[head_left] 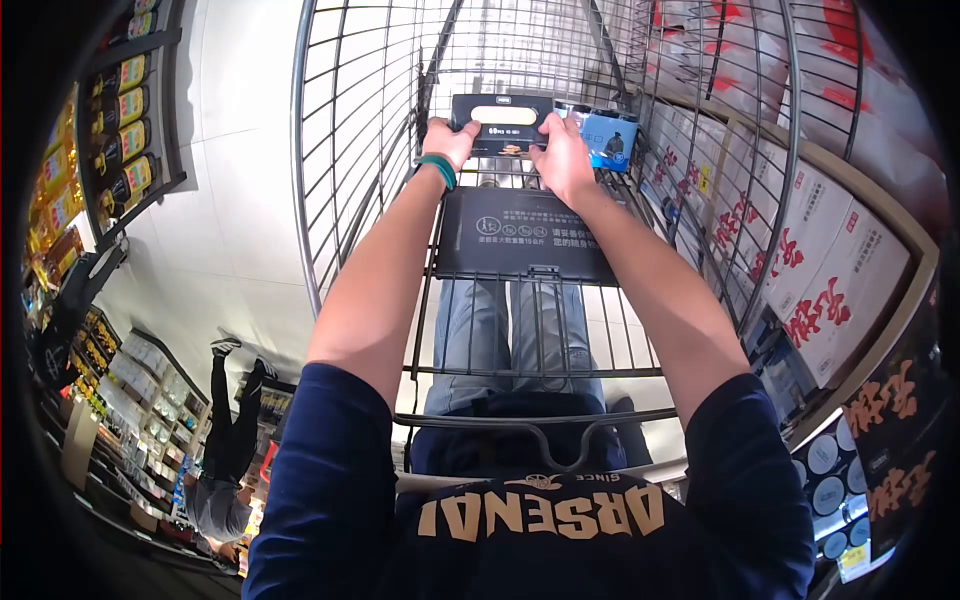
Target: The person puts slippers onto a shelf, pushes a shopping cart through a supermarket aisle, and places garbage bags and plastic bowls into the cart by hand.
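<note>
Both of my hands are closed on a black box (515, 133) with a pale oval panel and small "60 pcs" lettering, held inside the shopping cart (300, 160). My left hand (450, 144) grips its left end, a green band around the wrist. At the right end is my right hand (565, 158), fingers and thumb over the edge. A blue box (612, 140) with a dark figure printed on it lies just right of the black box, partly behind my right hand. Nearer to me is the cart's dark child-seat panel (500, 235) with white printing.
Stacked white cartons with red lettering (830, 270) line the right side, close to the cart. Shelves of yellow-labelled bottles (130, 105) stand on the left. Another person in dark clothes (225, 450) is at the lower left. The cart's handle (540, 418) runs across in front of me.
</note>
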`<action>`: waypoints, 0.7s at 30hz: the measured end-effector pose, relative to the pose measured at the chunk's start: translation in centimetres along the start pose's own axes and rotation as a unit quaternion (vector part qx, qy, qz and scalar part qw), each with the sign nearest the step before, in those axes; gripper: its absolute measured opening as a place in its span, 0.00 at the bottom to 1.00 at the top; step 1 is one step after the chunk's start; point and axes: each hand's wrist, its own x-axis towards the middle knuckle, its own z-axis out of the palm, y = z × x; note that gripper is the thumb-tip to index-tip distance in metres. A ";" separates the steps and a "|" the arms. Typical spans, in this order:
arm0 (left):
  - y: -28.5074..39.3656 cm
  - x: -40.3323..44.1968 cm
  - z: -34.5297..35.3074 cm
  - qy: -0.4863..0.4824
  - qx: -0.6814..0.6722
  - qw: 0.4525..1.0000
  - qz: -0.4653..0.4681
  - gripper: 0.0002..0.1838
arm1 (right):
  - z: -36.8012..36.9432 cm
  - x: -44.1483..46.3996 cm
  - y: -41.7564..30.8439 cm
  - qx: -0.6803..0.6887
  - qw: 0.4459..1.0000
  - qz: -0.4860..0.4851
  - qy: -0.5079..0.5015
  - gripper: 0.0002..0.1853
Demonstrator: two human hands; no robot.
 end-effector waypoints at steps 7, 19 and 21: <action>0.9 0.1 -0.3 -0.079 0.283 0.956 0.021 0.30 | 0.9 1.2 0.7 -0.207 0.972 0.007 -0.111 0.13; 2.6 -2.7 -0.6 -0.173 0.338 0.925 -0.022 0.51 | -0.2 0.2 1.0 -0.155 0.964 0.128 -0.174 0.18; 3.4 -4.5 -1.0 -0.132 0.300 0.944 0.035 0.41 | -2.4 -1.5 -0.9 -0.144 0.974 0.112 -0.138 0.19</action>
